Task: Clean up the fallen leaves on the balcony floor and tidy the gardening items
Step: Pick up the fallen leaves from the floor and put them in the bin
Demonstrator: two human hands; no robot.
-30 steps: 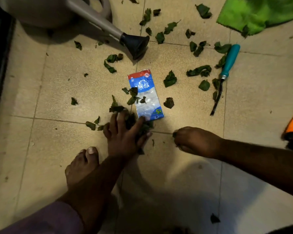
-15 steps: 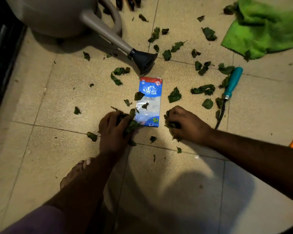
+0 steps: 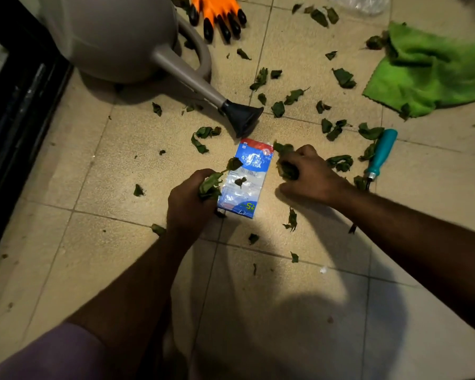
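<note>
Here, left hand (image 3: 188, 204) gripping leaves (image 3: 210, 185)

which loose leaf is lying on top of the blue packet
The small dark leaf lying mid-packet, between both hands; the other loose leaves lie on the floor tiles.

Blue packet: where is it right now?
In the head view the blue packet lies flat on the floor tile near frame centre, between the left hand and right hand, just below the watering can's black spout head.
</note>
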